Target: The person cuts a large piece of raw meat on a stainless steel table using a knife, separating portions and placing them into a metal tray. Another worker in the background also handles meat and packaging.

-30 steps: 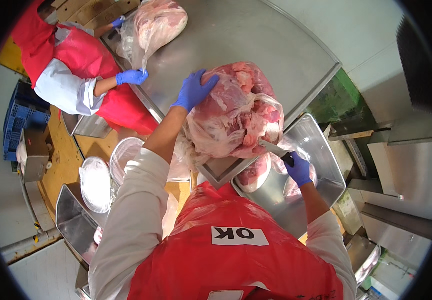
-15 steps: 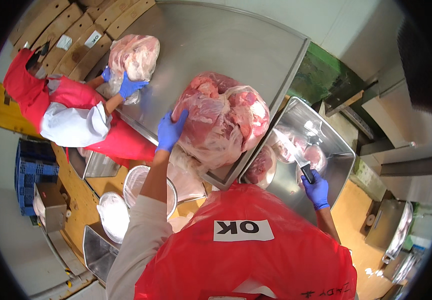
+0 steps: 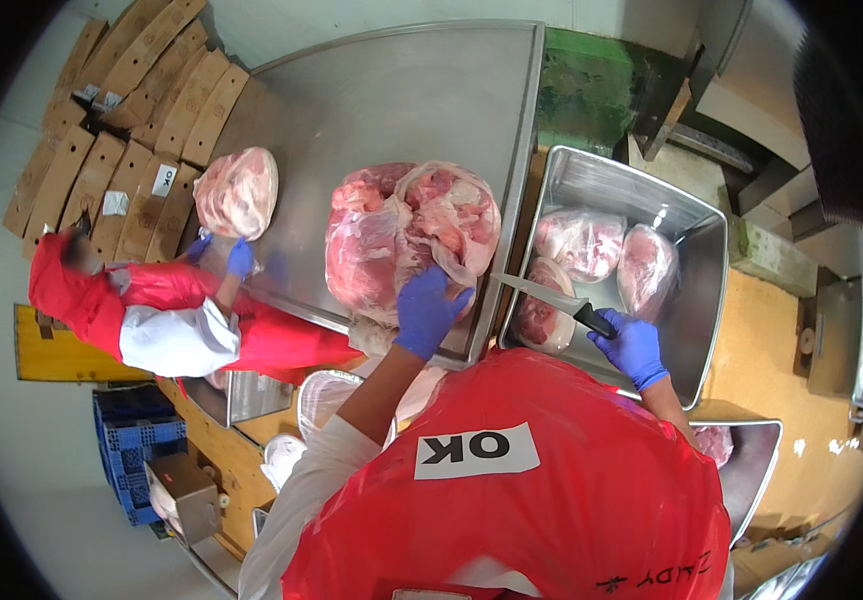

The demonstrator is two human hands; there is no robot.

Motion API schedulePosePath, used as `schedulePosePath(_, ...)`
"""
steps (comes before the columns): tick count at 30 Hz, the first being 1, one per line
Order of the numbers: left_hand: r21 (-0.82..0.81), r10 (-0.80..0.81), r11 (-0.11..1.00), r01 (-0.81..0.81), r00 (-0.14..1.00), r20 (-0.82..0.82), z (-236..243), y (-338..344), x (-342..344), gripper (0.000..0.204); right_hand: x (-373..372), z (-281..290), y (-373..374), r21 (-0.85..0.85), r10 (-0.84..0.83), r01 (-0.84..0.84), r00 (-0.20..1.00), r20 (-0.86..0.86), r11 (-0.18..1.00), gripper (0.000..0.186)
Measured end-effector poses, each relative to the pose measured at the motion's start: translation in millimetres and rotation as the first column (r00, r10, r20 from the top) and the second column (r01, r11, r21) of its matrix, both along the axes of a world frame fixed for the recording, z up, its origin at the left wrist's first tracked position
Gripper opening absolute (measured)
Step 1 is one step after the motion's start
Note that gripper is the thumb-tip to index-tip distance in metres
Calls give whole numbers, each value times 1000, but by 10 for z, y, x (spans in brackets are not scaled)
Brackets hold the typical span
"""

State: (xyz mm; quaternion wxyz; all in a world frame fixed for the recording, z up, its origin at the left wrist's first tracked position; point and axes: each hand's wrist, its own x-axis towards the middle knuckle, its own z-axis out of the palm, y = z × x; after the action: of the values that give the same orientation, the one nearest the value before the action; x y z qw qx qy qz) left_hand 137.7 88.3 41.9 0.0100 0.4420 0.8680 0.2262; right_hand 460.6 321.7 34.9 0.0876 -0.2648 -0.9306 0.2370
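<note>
A large block of raw meat (image 3: 364, 250), several pieces pressed together in clear plastic film (image 3: 467, 268), sits on the steel table near its front edge. My left hand (image 3: 430, 312), in a blue glove, is at the meat's near side with fingers bent on the loose film. In my right hand (image 3: 634, 350), also blue-gloved, is a knife (image 3: 552, 297) gripped by its black handle. Its blade points left over the near rim of the steel bin, its tip close to the wrapped meat. Three cuts of meat (image 3: 580, 243) lie in that bin.
Across the steel table (image 3: 402, 95), a co-worker (image 3: 180, 335) in red and white has gloved hands beside another meat piece (image 3: 237, 193). Cardboard boxes (image 3: 147, 150) are stacked behind. The steel bin (image 3: 690, 290) stands at the table's right side; blue crates (image 3: 142, 455) stand lower left.
My left hand moved from the meat's left side to its near side. My right hand swung the knife from over the bin toward the table, blade now pointing left. The view shifted too.
</note>
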Motion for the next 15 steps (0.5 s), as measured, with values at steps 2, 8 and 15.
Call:
schedulePosePath(2,-28,40,999,-36,982,185,-13,148,81,35,88,-33,-37,-26,-36,36,999,-13,999,35)
schedulePosePath(8,49,-17,999,-6,892,451,-229,93,89,28,233,-149,-87,-231,-168,157,985,-27,960,35)
schedulePosePath(15,-57,-223,968,245,940,257,-172,166,24,25,-155,15,23,-486,-126,-11,961,-247,874,36)
